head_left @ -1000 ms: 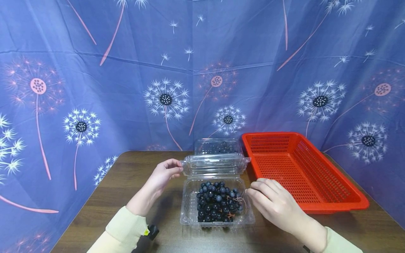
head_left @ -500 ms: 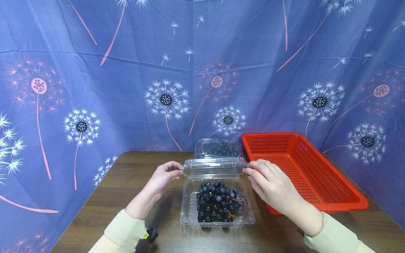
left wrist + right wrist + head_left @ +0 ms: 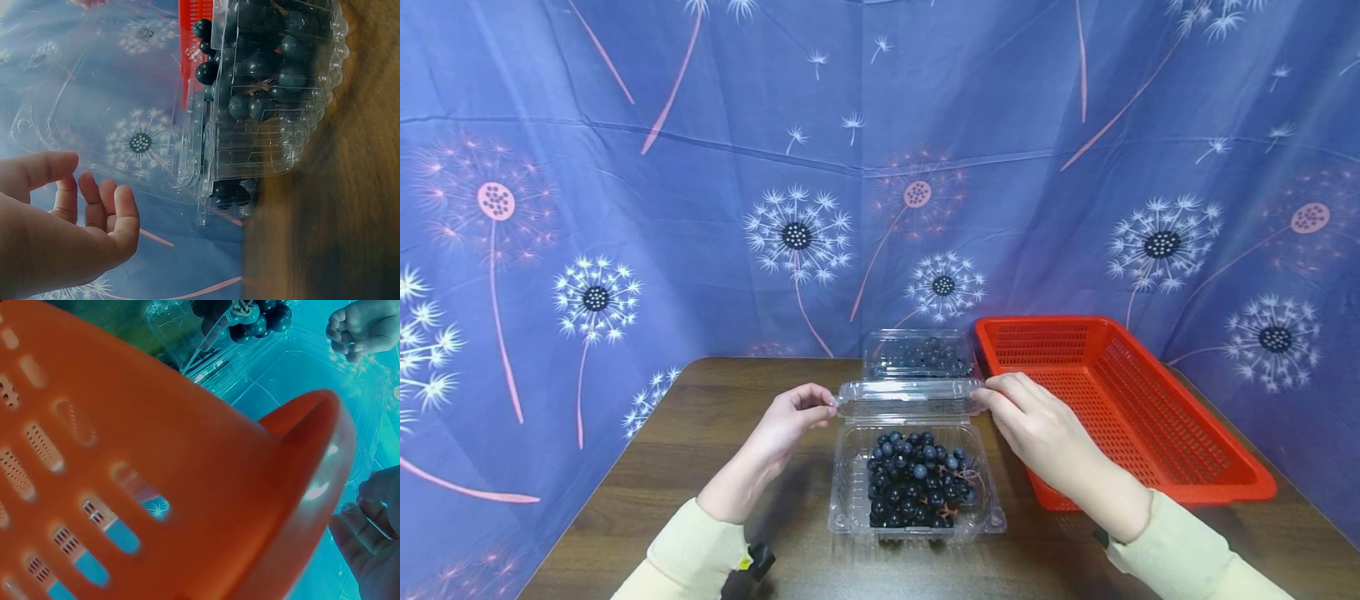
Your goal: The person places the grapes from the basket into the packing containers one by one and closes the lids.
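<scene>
A clear plastic clamshell box (image 3: 841, 500) lies open on the table, with a bunch of dark grapes (image 3: 910, 483) and brownish stems in its base. Its hinged lid (image 3: 910, 402) stands raised at the back. My left hand (image 3: 784, 421) pinches the lid's left corner between thumb and index finger; the left wrist view shows the lid (image 3: 94, 119) stretching away from those fingertips. At the opposite corner, my right hand (image 3: 1037, 425) holds the lid with thumb and fingers. In the right wrist view, the basket's orange-looking wall (image 3: 187, 437) covers much of the box.
A red perforated basket (image 3: 1075, 408) stands to the right, close beside my right forearm. Behind the raised lid is another clear clamshell (image 3: 917, 354) with dark grapes inside. A blue dandelion-patterned cloth (image 3: 647, 208) hangs behind the wooden table (image 3: 677, 467).
My right hand has moved up and away from beside the grapes to the lid's right corner. The lid's upper edge has tipped slightly lower. My left hand has stayed at its corner.
</scene>
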{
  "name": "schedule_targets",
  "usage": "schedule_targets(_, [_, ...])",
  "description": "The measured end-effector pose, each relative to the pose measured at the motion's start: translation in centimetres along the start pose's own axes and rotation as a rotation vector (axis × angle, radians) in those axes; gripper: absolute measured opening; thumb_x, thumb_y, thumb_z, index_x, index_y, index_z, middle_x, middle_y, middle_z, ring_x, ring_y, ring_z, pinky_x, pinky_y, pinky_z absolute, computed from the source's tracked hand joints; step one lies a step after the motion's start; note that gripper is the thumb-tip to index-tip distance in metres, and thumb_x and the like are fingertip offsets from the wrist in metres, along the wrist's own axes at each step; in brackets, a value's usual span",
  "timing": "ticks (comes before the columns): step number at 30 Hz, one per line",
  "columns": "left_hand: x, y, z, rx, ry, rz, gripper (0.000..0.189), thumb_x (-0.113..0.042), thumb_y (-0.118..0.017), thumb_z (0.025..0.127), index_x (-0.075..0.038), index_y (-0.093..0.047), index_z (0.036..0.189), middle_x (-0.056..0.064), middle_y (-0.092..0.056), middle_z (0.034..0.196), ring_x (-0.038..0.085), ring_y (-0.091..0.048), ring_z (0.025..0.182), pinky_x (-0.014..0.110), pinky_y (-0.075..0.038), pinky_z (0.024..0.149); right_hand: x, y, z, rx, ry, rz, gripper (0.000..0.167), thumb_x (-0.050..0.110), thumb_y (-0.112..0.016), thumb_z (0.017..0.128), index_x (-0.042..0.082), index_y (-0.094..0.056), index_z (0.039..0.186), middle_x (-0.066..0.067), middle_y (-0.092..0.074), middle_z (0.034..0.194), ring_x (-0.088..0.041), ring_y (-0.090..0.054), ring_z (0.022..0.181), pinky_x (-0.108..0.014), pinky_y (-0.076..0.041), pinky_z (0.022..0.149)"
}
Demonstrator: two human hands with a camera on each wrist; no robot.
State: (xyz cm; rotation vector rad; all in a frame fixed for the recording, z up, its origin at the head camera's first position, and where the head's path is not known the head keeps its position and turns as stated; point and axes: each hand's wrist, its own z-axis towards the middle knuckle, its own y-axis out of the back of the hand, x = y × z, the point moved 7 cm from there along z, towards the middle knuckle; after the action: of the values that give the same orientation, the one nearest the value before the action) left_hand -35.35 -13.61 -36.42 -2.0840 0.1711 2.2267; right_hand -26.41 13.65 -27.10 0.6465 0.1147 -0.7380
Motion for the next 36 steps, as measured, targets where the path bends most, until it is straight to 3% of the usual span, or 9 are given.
schedule_targets(9, [-1.8,0.3,-0.4,-0.080,-0.076,0.104,0.023,0.006,-0.052,0.084,0.005,-0.057,0.106,0.006,-0.058,0.090,0.015,-0.054,0.086,0.032,-0.049,0.079,-0.1,-0.3,-0.3,0.016,-0.008,-0.005,0.030,0.013,-0.038,0.100,0.003,-0.066,0.099,-0.007,-0.062,0.094,-0.019,-0.059,0.078,-0.033,-0.052,0.065])
schedule_targets(17, [-4.6,0.3,-1.8,-0.136,-0.221,0.329,0.014,-0.002,-0.058,0.088,-0.004,-0.062,0.100,0.009,-0.063,0.095,0.013,-0.057,0.088,0.025,-0.047,0.080,0.1,-0.3,-0.5,0.008,0.008,-0.005,0.030,0.011,-0.038,0.100,0.002,-0.066,0.097,-0.006,-0.061,0.091,-0.019,-0.058,0.077,-0.031,-0.051,0.064])
schedule_targets(22, [-6.1,-0.3,-2.8,-0.154,-0.338,0.419,0.011,-0.004,-0.060,0.088,-0.007,-0.064,0.098,0.005,-0.064,0.093,0.013,-0.058,0.084,0.024,-0.049,0.076,0.1,-0.2,-0.6,0.004,0.006,-0.005,0.030,0.011,-0.038,0.100,0.002,-0.066,0.096,-0.006,-0.061,0.091,-0.019,-0.058,0.077,-0.031,-0.051,0.064])
schedule_targets(27, [-7.5,-1.2,-3.8,-0.192,-0.515,0.549,0.012,-0.002,-0.063,0.084,-0.009,-0.065,0.093,0.000,-0.063,0.089,0.009,-0.056,0.079,0.025,-0.050,0.071,0.3,-0.1,-0.6,-0.001,0.009,-0.011,0.030,0.011,-0.038,0.100,0.002,-0.067,0.096,-0.007,-0.061,0.091,-0.020,-0.059,0.077,-0.032,-0.052,0.065])
schedule_targets(31, [-8.4,-2.2,-4.7,-0.227,-0.657,0.651,0.014,-0.001,-0.065,0.081,-0.011,-0.064,0.091,-0.003,-0.062,0.088,0.008,-0.056,0.081,0.030,-0.050,0.072,0.3,-0.1,-0.7,0.002,0.008,-0.015,0.030,0.012,-0.039,0.100,0.003,-0.067,0.096,-0.007,-0.061,0.091,-0.020,-0.060,0.076,-0.032,-0.053,0.065])
schedule_targets(36, [-9.0,-3.5,-5.7,-0.251,-0.776,0.750,0.015,0.000,-0.066,0.080,-0.011,-0.063,0.089,-0.004,-0.060,0.087,0.009,-0.055,0.085,0.030,-0.049,0.074,0.4,-0.2,-0.8,0.005,0.003,-0.009,0.030,0.012,-0.038,0.100,0.003,-0.067,0.097,-0.006,-0.061,0.091,-0.019,-0.059,0.077,-0.032,-0.052,0.065])
